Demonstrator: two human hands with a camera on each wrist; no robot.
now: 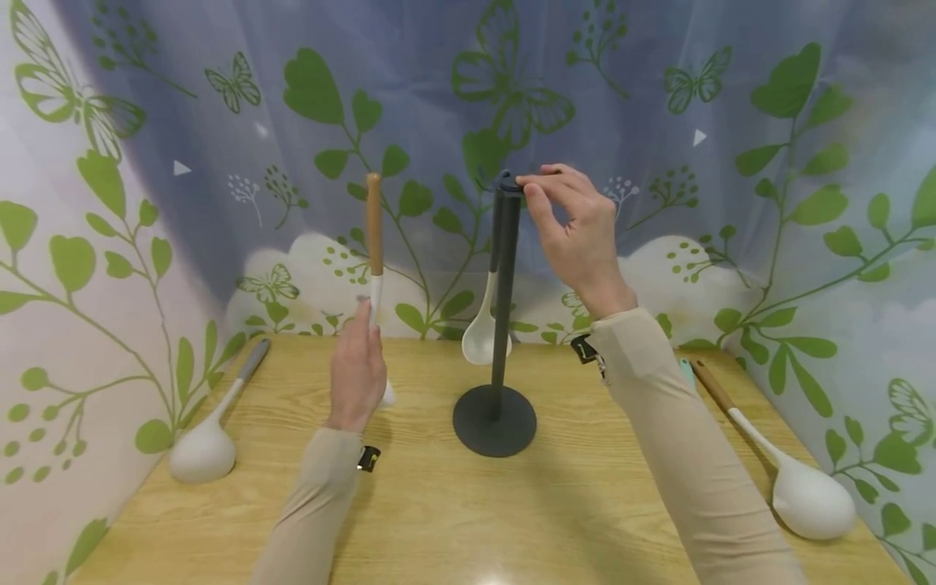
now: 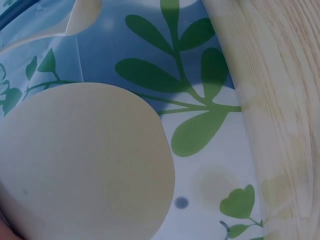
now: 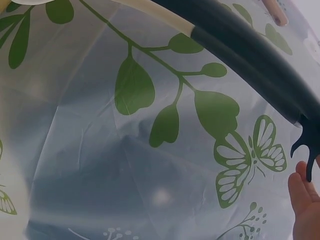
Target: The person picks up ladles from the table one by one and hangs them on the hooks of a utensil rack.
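Observation:
My left hand [image 1: 354,374] holds a white cooking utensil with a wooden handle [image 1: 374,227] upright, gripping it by its pale lower shaft. Its white head [image 2: 90,160] fills much of the left wrist view as a broad rounded shape; in the head view the hand mostly hides it. My right hand [image 1: 581,231] pinches at the top of a black utensil stand [image 1: 503,309], thumb and fingertips by the hooks [image 3: 311,142]. From that stand hangs a white ladle [image 1: 479,337] with a dark handle, bowl downward behind the pole.
On the wooden table [image 1: 439,512], a white ladle with a grey handle [image 1: 203,451] lies at the left. Another white ladle with a wooden handle [image 1: 812,500] lies right, near a mint-green handle end [image 1: 687,372]. A leaf-patterned curtain [image 1: 417,106] surrounds the table's back and sides.

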